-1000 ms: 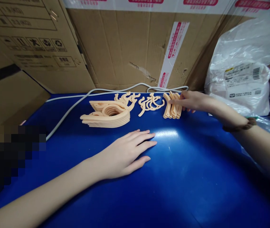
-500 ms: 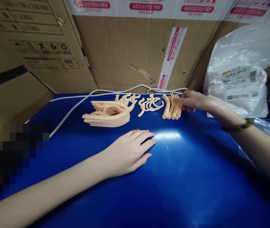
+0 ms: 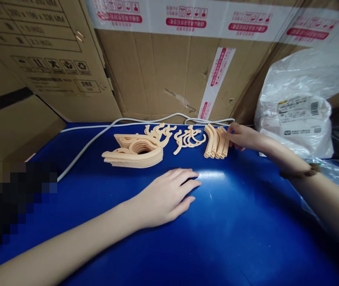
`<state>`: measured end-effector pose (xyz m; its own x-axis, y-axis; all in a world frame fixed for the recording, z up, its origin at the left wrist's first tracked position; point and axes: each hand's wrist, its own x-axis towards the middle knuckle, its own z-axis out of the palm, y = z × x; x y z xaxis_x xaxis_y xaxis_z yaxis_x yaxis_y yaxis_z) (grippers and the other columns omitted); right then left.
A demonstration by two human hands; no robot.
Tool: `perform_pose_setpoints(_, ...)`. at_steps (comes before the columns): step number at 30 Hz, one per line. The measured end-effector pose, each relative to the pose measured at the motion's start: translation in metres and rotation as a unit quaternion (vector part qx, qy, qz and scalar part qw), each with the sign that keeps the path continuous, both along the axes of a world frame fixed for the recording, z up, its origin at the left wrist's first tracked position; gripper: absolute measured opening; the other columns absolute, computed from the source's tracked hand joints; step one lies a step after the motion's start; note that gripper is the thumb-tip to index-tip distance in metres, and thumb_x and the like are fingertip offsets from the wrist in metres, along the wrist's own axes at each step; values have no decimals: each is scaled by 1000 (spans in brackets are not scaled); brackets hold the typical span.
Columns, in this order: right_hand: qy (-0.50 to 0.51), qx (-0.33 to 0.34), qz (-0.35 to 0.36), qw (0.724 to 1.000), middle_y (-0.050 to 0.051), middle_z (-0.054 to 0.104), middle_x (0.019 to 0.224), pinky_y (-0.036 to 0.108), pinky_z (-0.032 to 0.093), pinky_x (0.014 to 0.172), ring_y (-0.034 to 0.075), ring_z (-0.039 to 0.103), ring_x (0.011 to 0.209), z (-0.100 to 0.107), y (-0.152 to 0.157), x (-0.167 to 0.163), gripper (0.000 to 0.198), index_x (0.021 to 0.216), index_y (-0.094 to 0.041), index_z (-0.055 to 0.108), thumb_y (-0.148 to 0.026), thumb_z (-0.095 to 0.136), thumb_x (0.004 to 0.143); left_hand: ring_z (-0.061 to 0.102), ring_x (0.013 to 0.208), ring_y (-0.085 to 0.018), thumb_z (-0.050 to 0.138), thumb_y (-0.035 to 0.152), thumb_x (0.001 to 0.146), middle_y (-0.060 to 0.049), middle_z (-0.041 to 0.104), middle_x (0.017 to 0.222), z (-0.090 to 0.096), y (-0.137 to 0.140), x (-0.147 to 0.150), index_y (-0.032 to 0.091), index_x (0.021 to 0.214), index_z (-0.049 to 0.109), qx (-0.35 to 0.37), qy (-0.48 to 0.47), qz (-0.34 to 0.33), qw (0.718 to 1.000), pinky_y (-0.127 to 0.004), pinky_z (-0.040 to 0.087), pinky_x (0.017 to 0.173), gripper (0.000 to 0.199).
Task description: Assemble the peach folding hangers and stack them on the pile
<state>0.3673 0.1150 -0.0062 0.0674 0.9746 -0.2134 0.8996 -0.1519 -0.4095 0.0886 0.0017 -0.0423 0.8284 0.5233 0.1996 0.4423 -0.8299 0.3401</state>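
Observation:
My left hand (image 3: 171, 196) lies palm down on the blue table (image 3: 211, 246), fingers apart and holding nothing. At the back right, my right hand (image 3: 241, 137) is at a row of beige curved strips (image 3: 212, 143), its thumb and fingertips closed on the rightmost strip. The far fingers are partly hidden. Left of these strips lie two loose heaps of beige hook-shaped pieces, one heap (image 3: 188, 137) in the middle and another heap (image 3: 165, 133) farther left. A neat stack of larger beige looped pieces (image 3: 136, 157) sits beyond my left hand.
A white cable (image 3: 90, 145) runs along the back and down the left side. Cardboard boxes (image 3: 148, 75) wall off the back and left. A white plastic bag with a label (image 3: 297, 127) stands at the right, with clear plastic film (image 3: 333, 178) below it.
A strip that stood tilted above the row under my right hand now lies level among the others. My left hand rests as before. The view has tipped slightly upward.

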Motion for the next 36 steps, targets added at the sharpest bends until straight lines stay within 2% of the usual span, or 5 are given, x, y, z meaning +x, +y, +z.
perform_pose_setpoints(11, -18, 14, -13, 1000, 3, 64, 66, 28, 46, 45, 15, 56, 46, -4, 3, 4, 26, 103, -17, 49, -33, 55, 84, 47, 131, -27, 42, 27, 98, -12, 53, 140, 1, 2, 0, 16, 129, 53, -15, 8, 4, 1000, -46, 39, 111, 35)
perform_pose_setpoints(18, -65, 48, -6, 997, 10, 65, 69, 31, 43, 49, 18, 57, 47, 29, -9, 1, 34, 109, -13, 46, -36, 51, 85, 47, 131, -27, 43, 26, 98, -12, 52, 140, 1, 0, -1, 16, 132, 48, -25, -12, 5, 1000, -47, 40, 110, 36)
perform_pose_setpoints(21, -61, 51, 82, 993, 5, 66, 74, 29, 42, 53, 17, 59, 55, 41, -31, -11, 25, 101, -21, 46, -38, 53, 84, 42, 135, -25, 45, 25, 97, -13, 43, 147, 6, -2, -1, 18, 141, 35, -16, -89, 69, 993, -44, 39, 112, 46)
perform_pose_setpoints(26, -124, 67, 408, 902, 3, 64, 69, 28, 31, 50, 18, 58, 57, 29, -85, -48, 12, 92, -22, 44, -25, 49, 82, 40, 135, -24, 48, 27, 97, -12, 43, 145, 16, -4, 0, 19, 140, 34, 1, -151, 164, 975, -44, 35, 114, 46)
perform_pose_setpoints(36, -167, 158, 503, 833, 5, 63, 77, 30, 34, 56, 18, 57, 60, -3, -119, -64, 8, 90, -19, 51, -18, 45, 84, 56, 89, -23, 52, 34, 96, -5, 63, 99, 7, -6, 3, 17, 100, 59, 25, 20, 110, 993, -38, 46, 77, 19)
